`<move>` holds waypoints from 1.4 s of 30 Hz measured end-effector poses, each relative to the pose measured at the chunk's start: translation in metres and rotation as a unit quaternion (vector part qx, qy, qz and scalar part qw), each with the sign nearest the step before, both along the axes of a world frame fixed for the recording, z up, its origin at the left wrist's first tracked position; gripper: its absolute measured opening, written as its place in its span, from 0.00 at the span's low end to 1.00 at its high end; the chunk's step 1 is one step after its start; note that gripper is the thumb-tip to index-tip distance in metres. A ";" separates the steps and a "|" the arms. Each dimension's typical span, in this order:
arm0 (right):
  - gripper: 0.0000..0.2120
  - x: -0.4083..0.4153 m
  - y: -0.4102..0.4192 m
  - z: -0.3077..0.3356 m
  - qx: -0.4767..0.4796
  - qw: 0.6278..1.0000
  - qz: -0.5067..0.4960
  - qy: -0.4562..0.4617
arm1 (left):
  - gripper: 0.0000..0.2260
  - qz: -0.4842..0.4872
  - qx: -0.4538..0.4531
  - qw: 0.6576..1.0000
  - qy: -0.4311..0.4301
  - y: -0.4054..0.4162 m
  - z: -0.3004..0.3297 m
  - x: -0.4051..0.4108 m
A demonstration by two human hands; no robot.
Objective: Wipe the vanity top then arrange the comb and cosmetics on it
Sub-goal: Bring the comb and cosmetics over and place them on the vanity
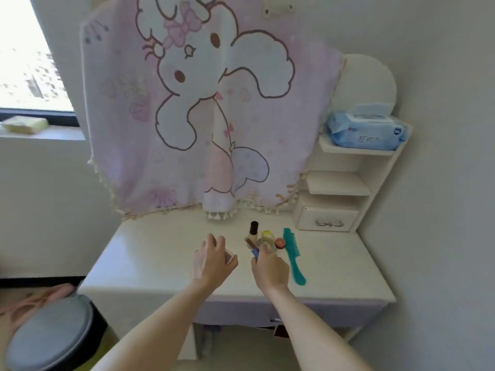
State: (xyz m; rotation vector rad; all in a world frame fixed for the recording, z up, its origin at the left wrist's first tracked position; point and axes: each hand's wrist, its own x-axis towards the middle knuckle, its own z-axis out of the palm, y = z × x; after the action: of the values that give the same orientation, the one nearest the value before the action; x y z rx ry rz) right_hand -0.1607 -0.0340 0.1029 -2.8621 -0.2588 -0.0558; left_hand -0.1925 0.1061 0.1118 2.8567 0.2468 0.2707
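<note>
On the white vanity top [150, 253] a teal comb [293, 254] lies at the right. Left of it stand a small red-capped jar [279, 242], a yellow-topped clear item [266, 236] and a black-capped bottle [253, 231]. My right hand [269, 269] is closed around a slim blue-tipped cosmetic stick [254, 253], right beside these items. My left hand [213, 259] hovers mid-table, fingers curled around a small pale pink object [229, 257] that is mostly hidden.
A pink cartoon cloth [203, 116] covers the mirror behind. A white shelf unit [345, 183] with a drawer stands at the back right, with a blue wet-wipe pack [367, 131] on top. A grey-lidded bin [51, 333] sits at the lower left, by the window sill [40, 135].
</note>
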 end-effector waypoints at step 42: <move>0.17 0.175 0.114 -0.167 -0.025 0.999 0.028 0.037 | 0.29 -0.137 -0.102 0.975 0.140 0.109 -0.158 0.175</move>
State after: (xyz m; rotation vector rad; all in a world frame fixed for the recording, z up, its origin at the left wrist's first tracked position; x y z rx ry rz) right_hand 0.0148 0.0797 -0.0643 -2.8977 -0.3302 0.0691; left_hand -0.0179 0.2147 -0.0459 2.6730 -0.0676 -0.2015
